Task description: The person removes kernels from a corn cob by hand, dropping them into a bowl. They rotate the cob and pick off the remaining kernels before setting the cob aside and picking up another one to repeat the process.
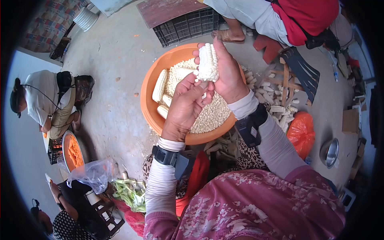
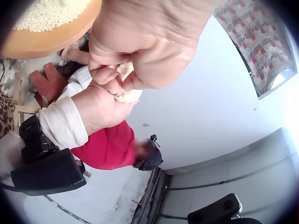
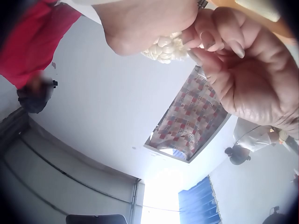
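Observation:
A corn cob [image 1: 208, 63] with thick white kernels stands tilted above the basin, held in my right hand [image 1: 231, 76] along its palm, the thumb up its side. At the cob's lower end, my left hand [image 1: 184, 105] pinches the kernels with thumb and curled fingers. In the right wrist view the bumpy cob end [image 3: 164, 48] shows between both hands. Below is an orange basin [image 1: 149, 114] holding loose white kernels [image 1: 212, 118] and several whole cobs [image 1: 160, 85] on its left side. The left wrist view shows only a small part of the cob, mostly covered by fingers.
Stripped cobs [image 1: 276, 96] lie heaped right of the basin, near a wooden-framed stool [image 1: 303, 76] and a red plastic bag [image 1: 301, 134]. Beyond stands a black crate [image 1: 186, 30]. A person in red sits at the far right; others sit left beside a bowl [image 1: 82, 140] of orange pieces.

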A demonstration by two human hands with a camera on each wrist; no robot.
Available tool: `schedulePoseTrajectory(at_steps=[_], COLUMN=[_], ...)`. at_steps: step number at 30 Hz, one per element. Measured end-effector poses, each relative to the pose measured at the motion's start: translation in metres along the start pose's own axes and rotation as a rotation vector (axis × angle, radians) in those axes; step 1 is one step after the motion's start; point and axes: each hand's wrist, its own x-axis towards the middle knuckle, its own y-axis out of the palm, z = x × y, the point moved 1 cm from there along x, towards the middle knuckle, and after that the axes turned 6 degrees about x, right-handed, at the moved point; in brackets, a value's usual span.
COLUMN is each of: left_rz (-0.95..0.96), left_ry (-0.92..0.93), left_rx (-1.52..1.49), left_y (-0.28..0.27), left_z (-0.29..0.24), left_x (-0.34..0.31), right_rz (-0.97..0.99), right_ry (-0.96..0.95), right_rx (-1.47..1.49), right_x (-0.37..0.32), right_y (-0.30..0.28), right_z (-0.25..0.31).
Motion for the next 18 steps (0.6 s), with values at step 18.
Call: schedulePoseTrajectory(at_steps=[18], left_rz=[-0.326], left_ry=[0.129], left_rx=[0.565], left_y=[0.007], left_z=[0.007], left_x=[0.004], right_rz=[-0.019], right_ry=[-0.061], right_rx=[-0.2], right_x=[-0.008], right_y=[0.008], right_z=[-0.01])
